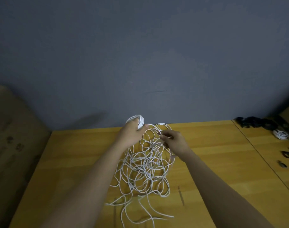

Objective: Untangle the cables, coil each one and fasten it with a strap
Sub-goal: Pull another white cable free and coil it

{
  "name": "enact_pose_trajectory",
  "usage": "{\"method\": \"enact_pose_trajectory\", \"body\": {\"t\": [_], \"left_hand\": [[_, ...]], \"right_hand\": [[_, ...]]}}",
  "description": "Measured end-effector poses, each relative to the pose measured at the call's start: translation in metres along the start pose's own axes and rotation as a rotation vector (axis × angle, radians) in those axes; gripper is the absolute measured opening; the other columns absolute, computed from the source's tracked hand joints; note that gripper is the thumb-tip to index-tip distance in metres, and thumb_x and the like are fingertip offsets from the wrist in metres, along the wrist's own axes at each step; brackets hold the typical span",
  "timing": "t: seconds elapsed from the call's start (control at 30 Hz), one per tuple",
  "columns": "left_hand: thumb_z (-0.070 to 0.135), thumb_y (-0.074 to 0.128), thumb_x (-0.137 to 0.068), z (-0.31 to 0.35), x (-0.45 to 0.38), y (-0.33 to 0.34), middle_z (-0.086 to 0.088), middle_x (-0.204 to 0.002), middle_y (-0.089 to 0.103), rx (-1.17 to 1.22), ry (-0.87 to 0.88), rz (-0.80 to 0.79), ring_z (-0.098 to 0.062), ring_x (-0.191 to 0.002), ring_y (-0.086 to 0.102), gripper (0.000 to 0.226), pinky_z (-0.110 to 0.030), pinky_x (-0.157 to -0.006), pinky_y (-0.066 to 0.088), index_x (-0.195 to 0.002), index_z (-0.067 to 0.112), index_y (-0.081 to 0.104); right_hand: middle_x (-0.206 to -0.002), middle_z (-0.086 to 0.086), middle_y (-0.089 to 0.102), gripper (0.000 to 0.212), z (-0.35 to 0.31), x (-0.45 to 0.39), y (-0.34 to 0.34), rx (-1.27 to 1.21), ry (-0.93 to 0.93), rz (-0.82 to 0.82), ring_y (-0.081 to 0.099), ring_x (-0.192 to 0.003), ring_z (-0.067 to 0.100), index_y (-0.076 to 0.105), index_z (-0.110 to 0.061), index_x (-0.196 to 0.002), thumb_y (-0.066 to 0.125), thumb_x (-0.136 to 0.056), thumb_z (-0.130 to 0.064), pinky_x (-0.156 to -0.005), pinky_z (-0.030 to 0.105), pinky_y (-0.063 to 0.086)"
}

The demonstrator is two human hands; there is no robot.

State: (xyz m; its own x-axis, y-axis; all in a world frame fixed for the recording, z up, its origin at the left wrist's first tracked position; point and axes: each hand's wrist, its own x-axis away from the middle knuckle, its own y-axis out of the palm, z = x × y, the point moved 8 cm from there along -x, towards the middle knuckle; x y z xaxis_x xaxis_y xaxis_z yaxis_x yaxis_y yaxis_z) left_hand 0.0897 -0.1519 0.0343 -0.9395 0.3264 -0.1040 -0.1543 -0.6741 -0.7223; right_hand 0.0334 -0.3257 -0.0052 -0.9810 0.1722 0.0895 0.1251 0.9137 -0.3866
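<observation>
- Left hand [132,134] has its grip curled round a white coil [139,120].
- Right hand [174,140] pinches a strand of the tangled cables [145,168] above the table [74,162].

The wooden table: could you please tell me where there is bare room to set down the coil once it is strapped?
The table is bare left of the left forearm, out to its left edge. A second bare strip lies between the right forearm and the seam on the right. The middle is crowded with the white cable tangle; the far right corner holds black straps and a coiled white cable.
</observation>
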Motion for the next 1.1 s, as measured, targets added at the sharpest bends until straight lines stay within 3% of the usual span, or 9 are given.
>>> {"method": "enact_pose_trajectory", "body": {"t": [0.1, 0.37, 0.47, 0.6, 0.77, 0.83, 0.9, 1.03, 1.1], "left_hand": [[0.039, 0.051, -0.095, 0.016, -0.01, 0.002, -0.001, -0.069, 0.047, -0.022, -0.001, 0.068, -0.02, -0.067, 0.048, 0.037, -0.032, -0.058, 0.028, -0.068, 0.017, 0.037], [0.038, 0.053, -0.095, 0.09, -0.041, 0.095, 0.002, -0.062, 0.039, 0.018, -0.14, 0.122, -0.019, -0.062, 0.042, 0.042, -0.034, -0.059, 0.027, -0.064, 0.017, 0.032], [0.039, 0.051, -0.096, 0.131, -0.046, 0.153, -0.005, -0.07, 0.051, 0.109, -0.196, 0.028, -0.018, -0.065, 0.052, 0.038, -0.033, -0.061, 0.036, -0.073, 0.009, 0.045], [0.044, 0.054, -0.094, 0.176, -0.041, 0.212, 0.005, -0.07, 0.05, 0.193, -0.246, -0.177, -0.009, -0.064, 0.053, 0.032, -0.027, -0.062, 0.039, -0.073, 0.022, 0.043], [0.04, 0.059, -0.092, 0.203, -0.041, 0.236, 0.009, -0.07, 0.055, 0.323, -0.317, -0.256, -0.006, -0.064, 0.058, 0.024, -0.029, -0.065, 0.044, -0.077, 0.023, 0.05], [0.038, 0.062, -0.091, 0.208, -0.041, 0.238, 0.016, -0.059, 0.051, 0.465, -0.35, -0.261, 0.002, -0.05, 0.05, 0.022, -0.021, -0.055, 0.038, -0.08, 0.021, 0.053], [0.039, 0.064, -0.089, 0.213, -0.042, 0.238, 0.014, -0.055, 0.042, 0.584, -0.36, -0.264, -0.002, -0.044, 0.039, 0.024, -0.017, -0.047, 0.032, -0.085, 0.018, 0.053], [0.035, 0.067, -0.088, 0.223, -0.044, 0.24, 0.009, -0.052, 0.031, 0.738, -0.347, -0.285, -0.007, -0.042, 0.024, 0.021, -0.019, -0.042, 0.022, -0.077, 0.022, 0.055], [0.033, 0.068, -0.088, 0.229, -0.044, 0.24, 0.009, -0.051, 0.029, 0.731, -0.349, -0.3, -0.008, -0.042, 0.023, 0.022, -0.02, -0.041, 0.022, -0.079, 0.019, 0.053]], "right_hand": [[-0.074, 0.007, 0.06, 0.017, 0.006, -0.012, -0.015, -0.042, -0.018, -0.027, 0.046, -0.049, 0.003, 0.069, 0.001, -0.098, 0.055, -0.096, -0.009, -0.051, 0.015, 0.039], [-0.081, 0.002, 0.062, 0.025, 0.059, -0.041, -0.119, 0.145, -0.144, -0.097, 0.057, -0.075, 0.016, 0.063, -0.003, -0.09, 0.047, -0.1, -0.019, -0.069, 0.024, 0.042], [-0.079, 0.01, 0.063, 0.017, 0.085, -0.054, -0.192, -0.019, -0.097, -0.051, 0.06, -0.067, 0.017, 0.061, -0.003, -0.089, 0.049, -0.098, -0.012, -0.069, 0.03, 0.05], [-0.084, 0.005, 0.066, 0.016, 0.089, -0.069, -0.258, 0.238, -0.227, -0.121, 0.058, -0.068, 0.002, 0.063, -0.013, -0.099, 0.05, -0.096, -0.005, -0.06, 0.012, 0.042], [-0.103, 0.002, 0.06, 0.04, 0.077, -0.066, -0.267, 0.62, -0.466, -0.323, 0.055, -0.103, 0.021, 0.058, -0.018, -0.115, 0.044, -0.085, 0.004, -0.09, 0.03, 0.039], [-0.108, 0.0, 0.057, 0.034, 0.079, -0.06, -0.268, 0.894, -0.591, -0.237, 0.045, -0.117, 0.024, 0.06, -0.022, -0.116, 0.05, -0.087, -0.006, -0.114, 0.045, 0.014], [-0.111, 0.0, 0.058, 0.014, 0.075, -0.05, -0.272, 1.008, -0.691, -0.112, 0.043, -0.124, 0.029, 0.066, -0.02, -0.103, 0.058, -0.092, -0.023, -0.113, 0.06, 0.0], [-0.112, -0.002, 0.061, 0.027, 0.069, -0.044, -0.276, 0.806, -0.73, -0.117, 0.046, -0.124, 0.025, 0.065, -0.016, -0.091, 0.046, -0.099, -0.033, -0.115, 0.057, 0.004], [-0.094, -0.003, 0.063, 0.031, 0.066, -0.043, -0.283, 0.489, -0.625, -0.25, 0.055, -0.1, 0.016, 0.064, -0.012, -0.094, 0.039, -0.101, -0.028, -0.104, 0.046, 0.032]]}}
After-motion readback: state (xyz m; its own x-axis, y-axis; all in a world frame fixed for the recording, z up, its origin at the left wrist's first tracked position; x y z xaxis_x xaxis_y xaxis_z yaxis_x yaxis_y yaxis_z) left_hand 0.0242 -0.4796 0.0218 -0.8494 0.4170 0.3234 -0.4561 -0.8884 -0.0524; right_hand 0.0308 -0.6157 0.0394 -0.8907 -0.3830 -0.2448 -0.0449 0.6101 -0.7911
